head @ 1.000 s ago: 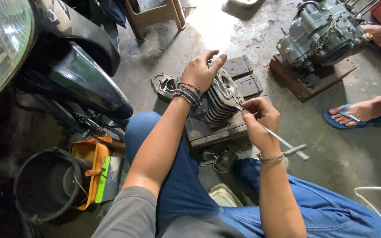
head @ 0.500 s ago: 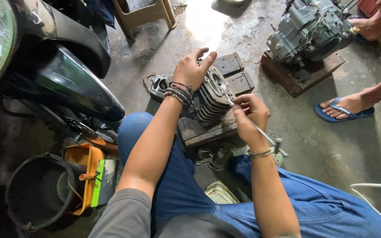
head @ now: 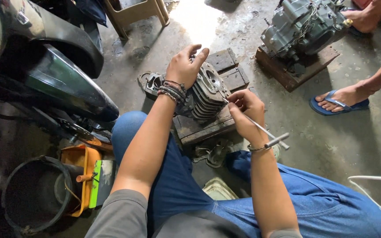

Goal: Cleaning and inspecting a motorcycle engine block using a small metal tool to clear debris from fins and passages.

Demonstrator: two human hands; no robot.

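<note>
A finned grey engine cylinder head (head: 208, 92) rests tilted on a dark wooden block (head: 203, 128) between my knees. My left hand (head: 184, 66), with bead bracelets on the wrist, lies over its top and grips it. My right hand (head: 246, 109) pinches the shaft of a slim metal T-handle tool (head: 267, 134); the tool's tip meets the head's side and its crossbar sticks out past my wrist.
A motorcycle's front fender (head: 58, 83) and headlight fill the left. A black bucket (head: 31, 196) and orange container (head: 82, 169) sit at lower left. Another engine (head: 303, 26) stands on a wooden block at the back right, beside another person's foot in a blue sandal (head: 338, 100).
My right hand has shifted slightly on the tool, whose handle has turned. My left hand keeps its hold on the cylinder head. The view has drifted a little.
</note>
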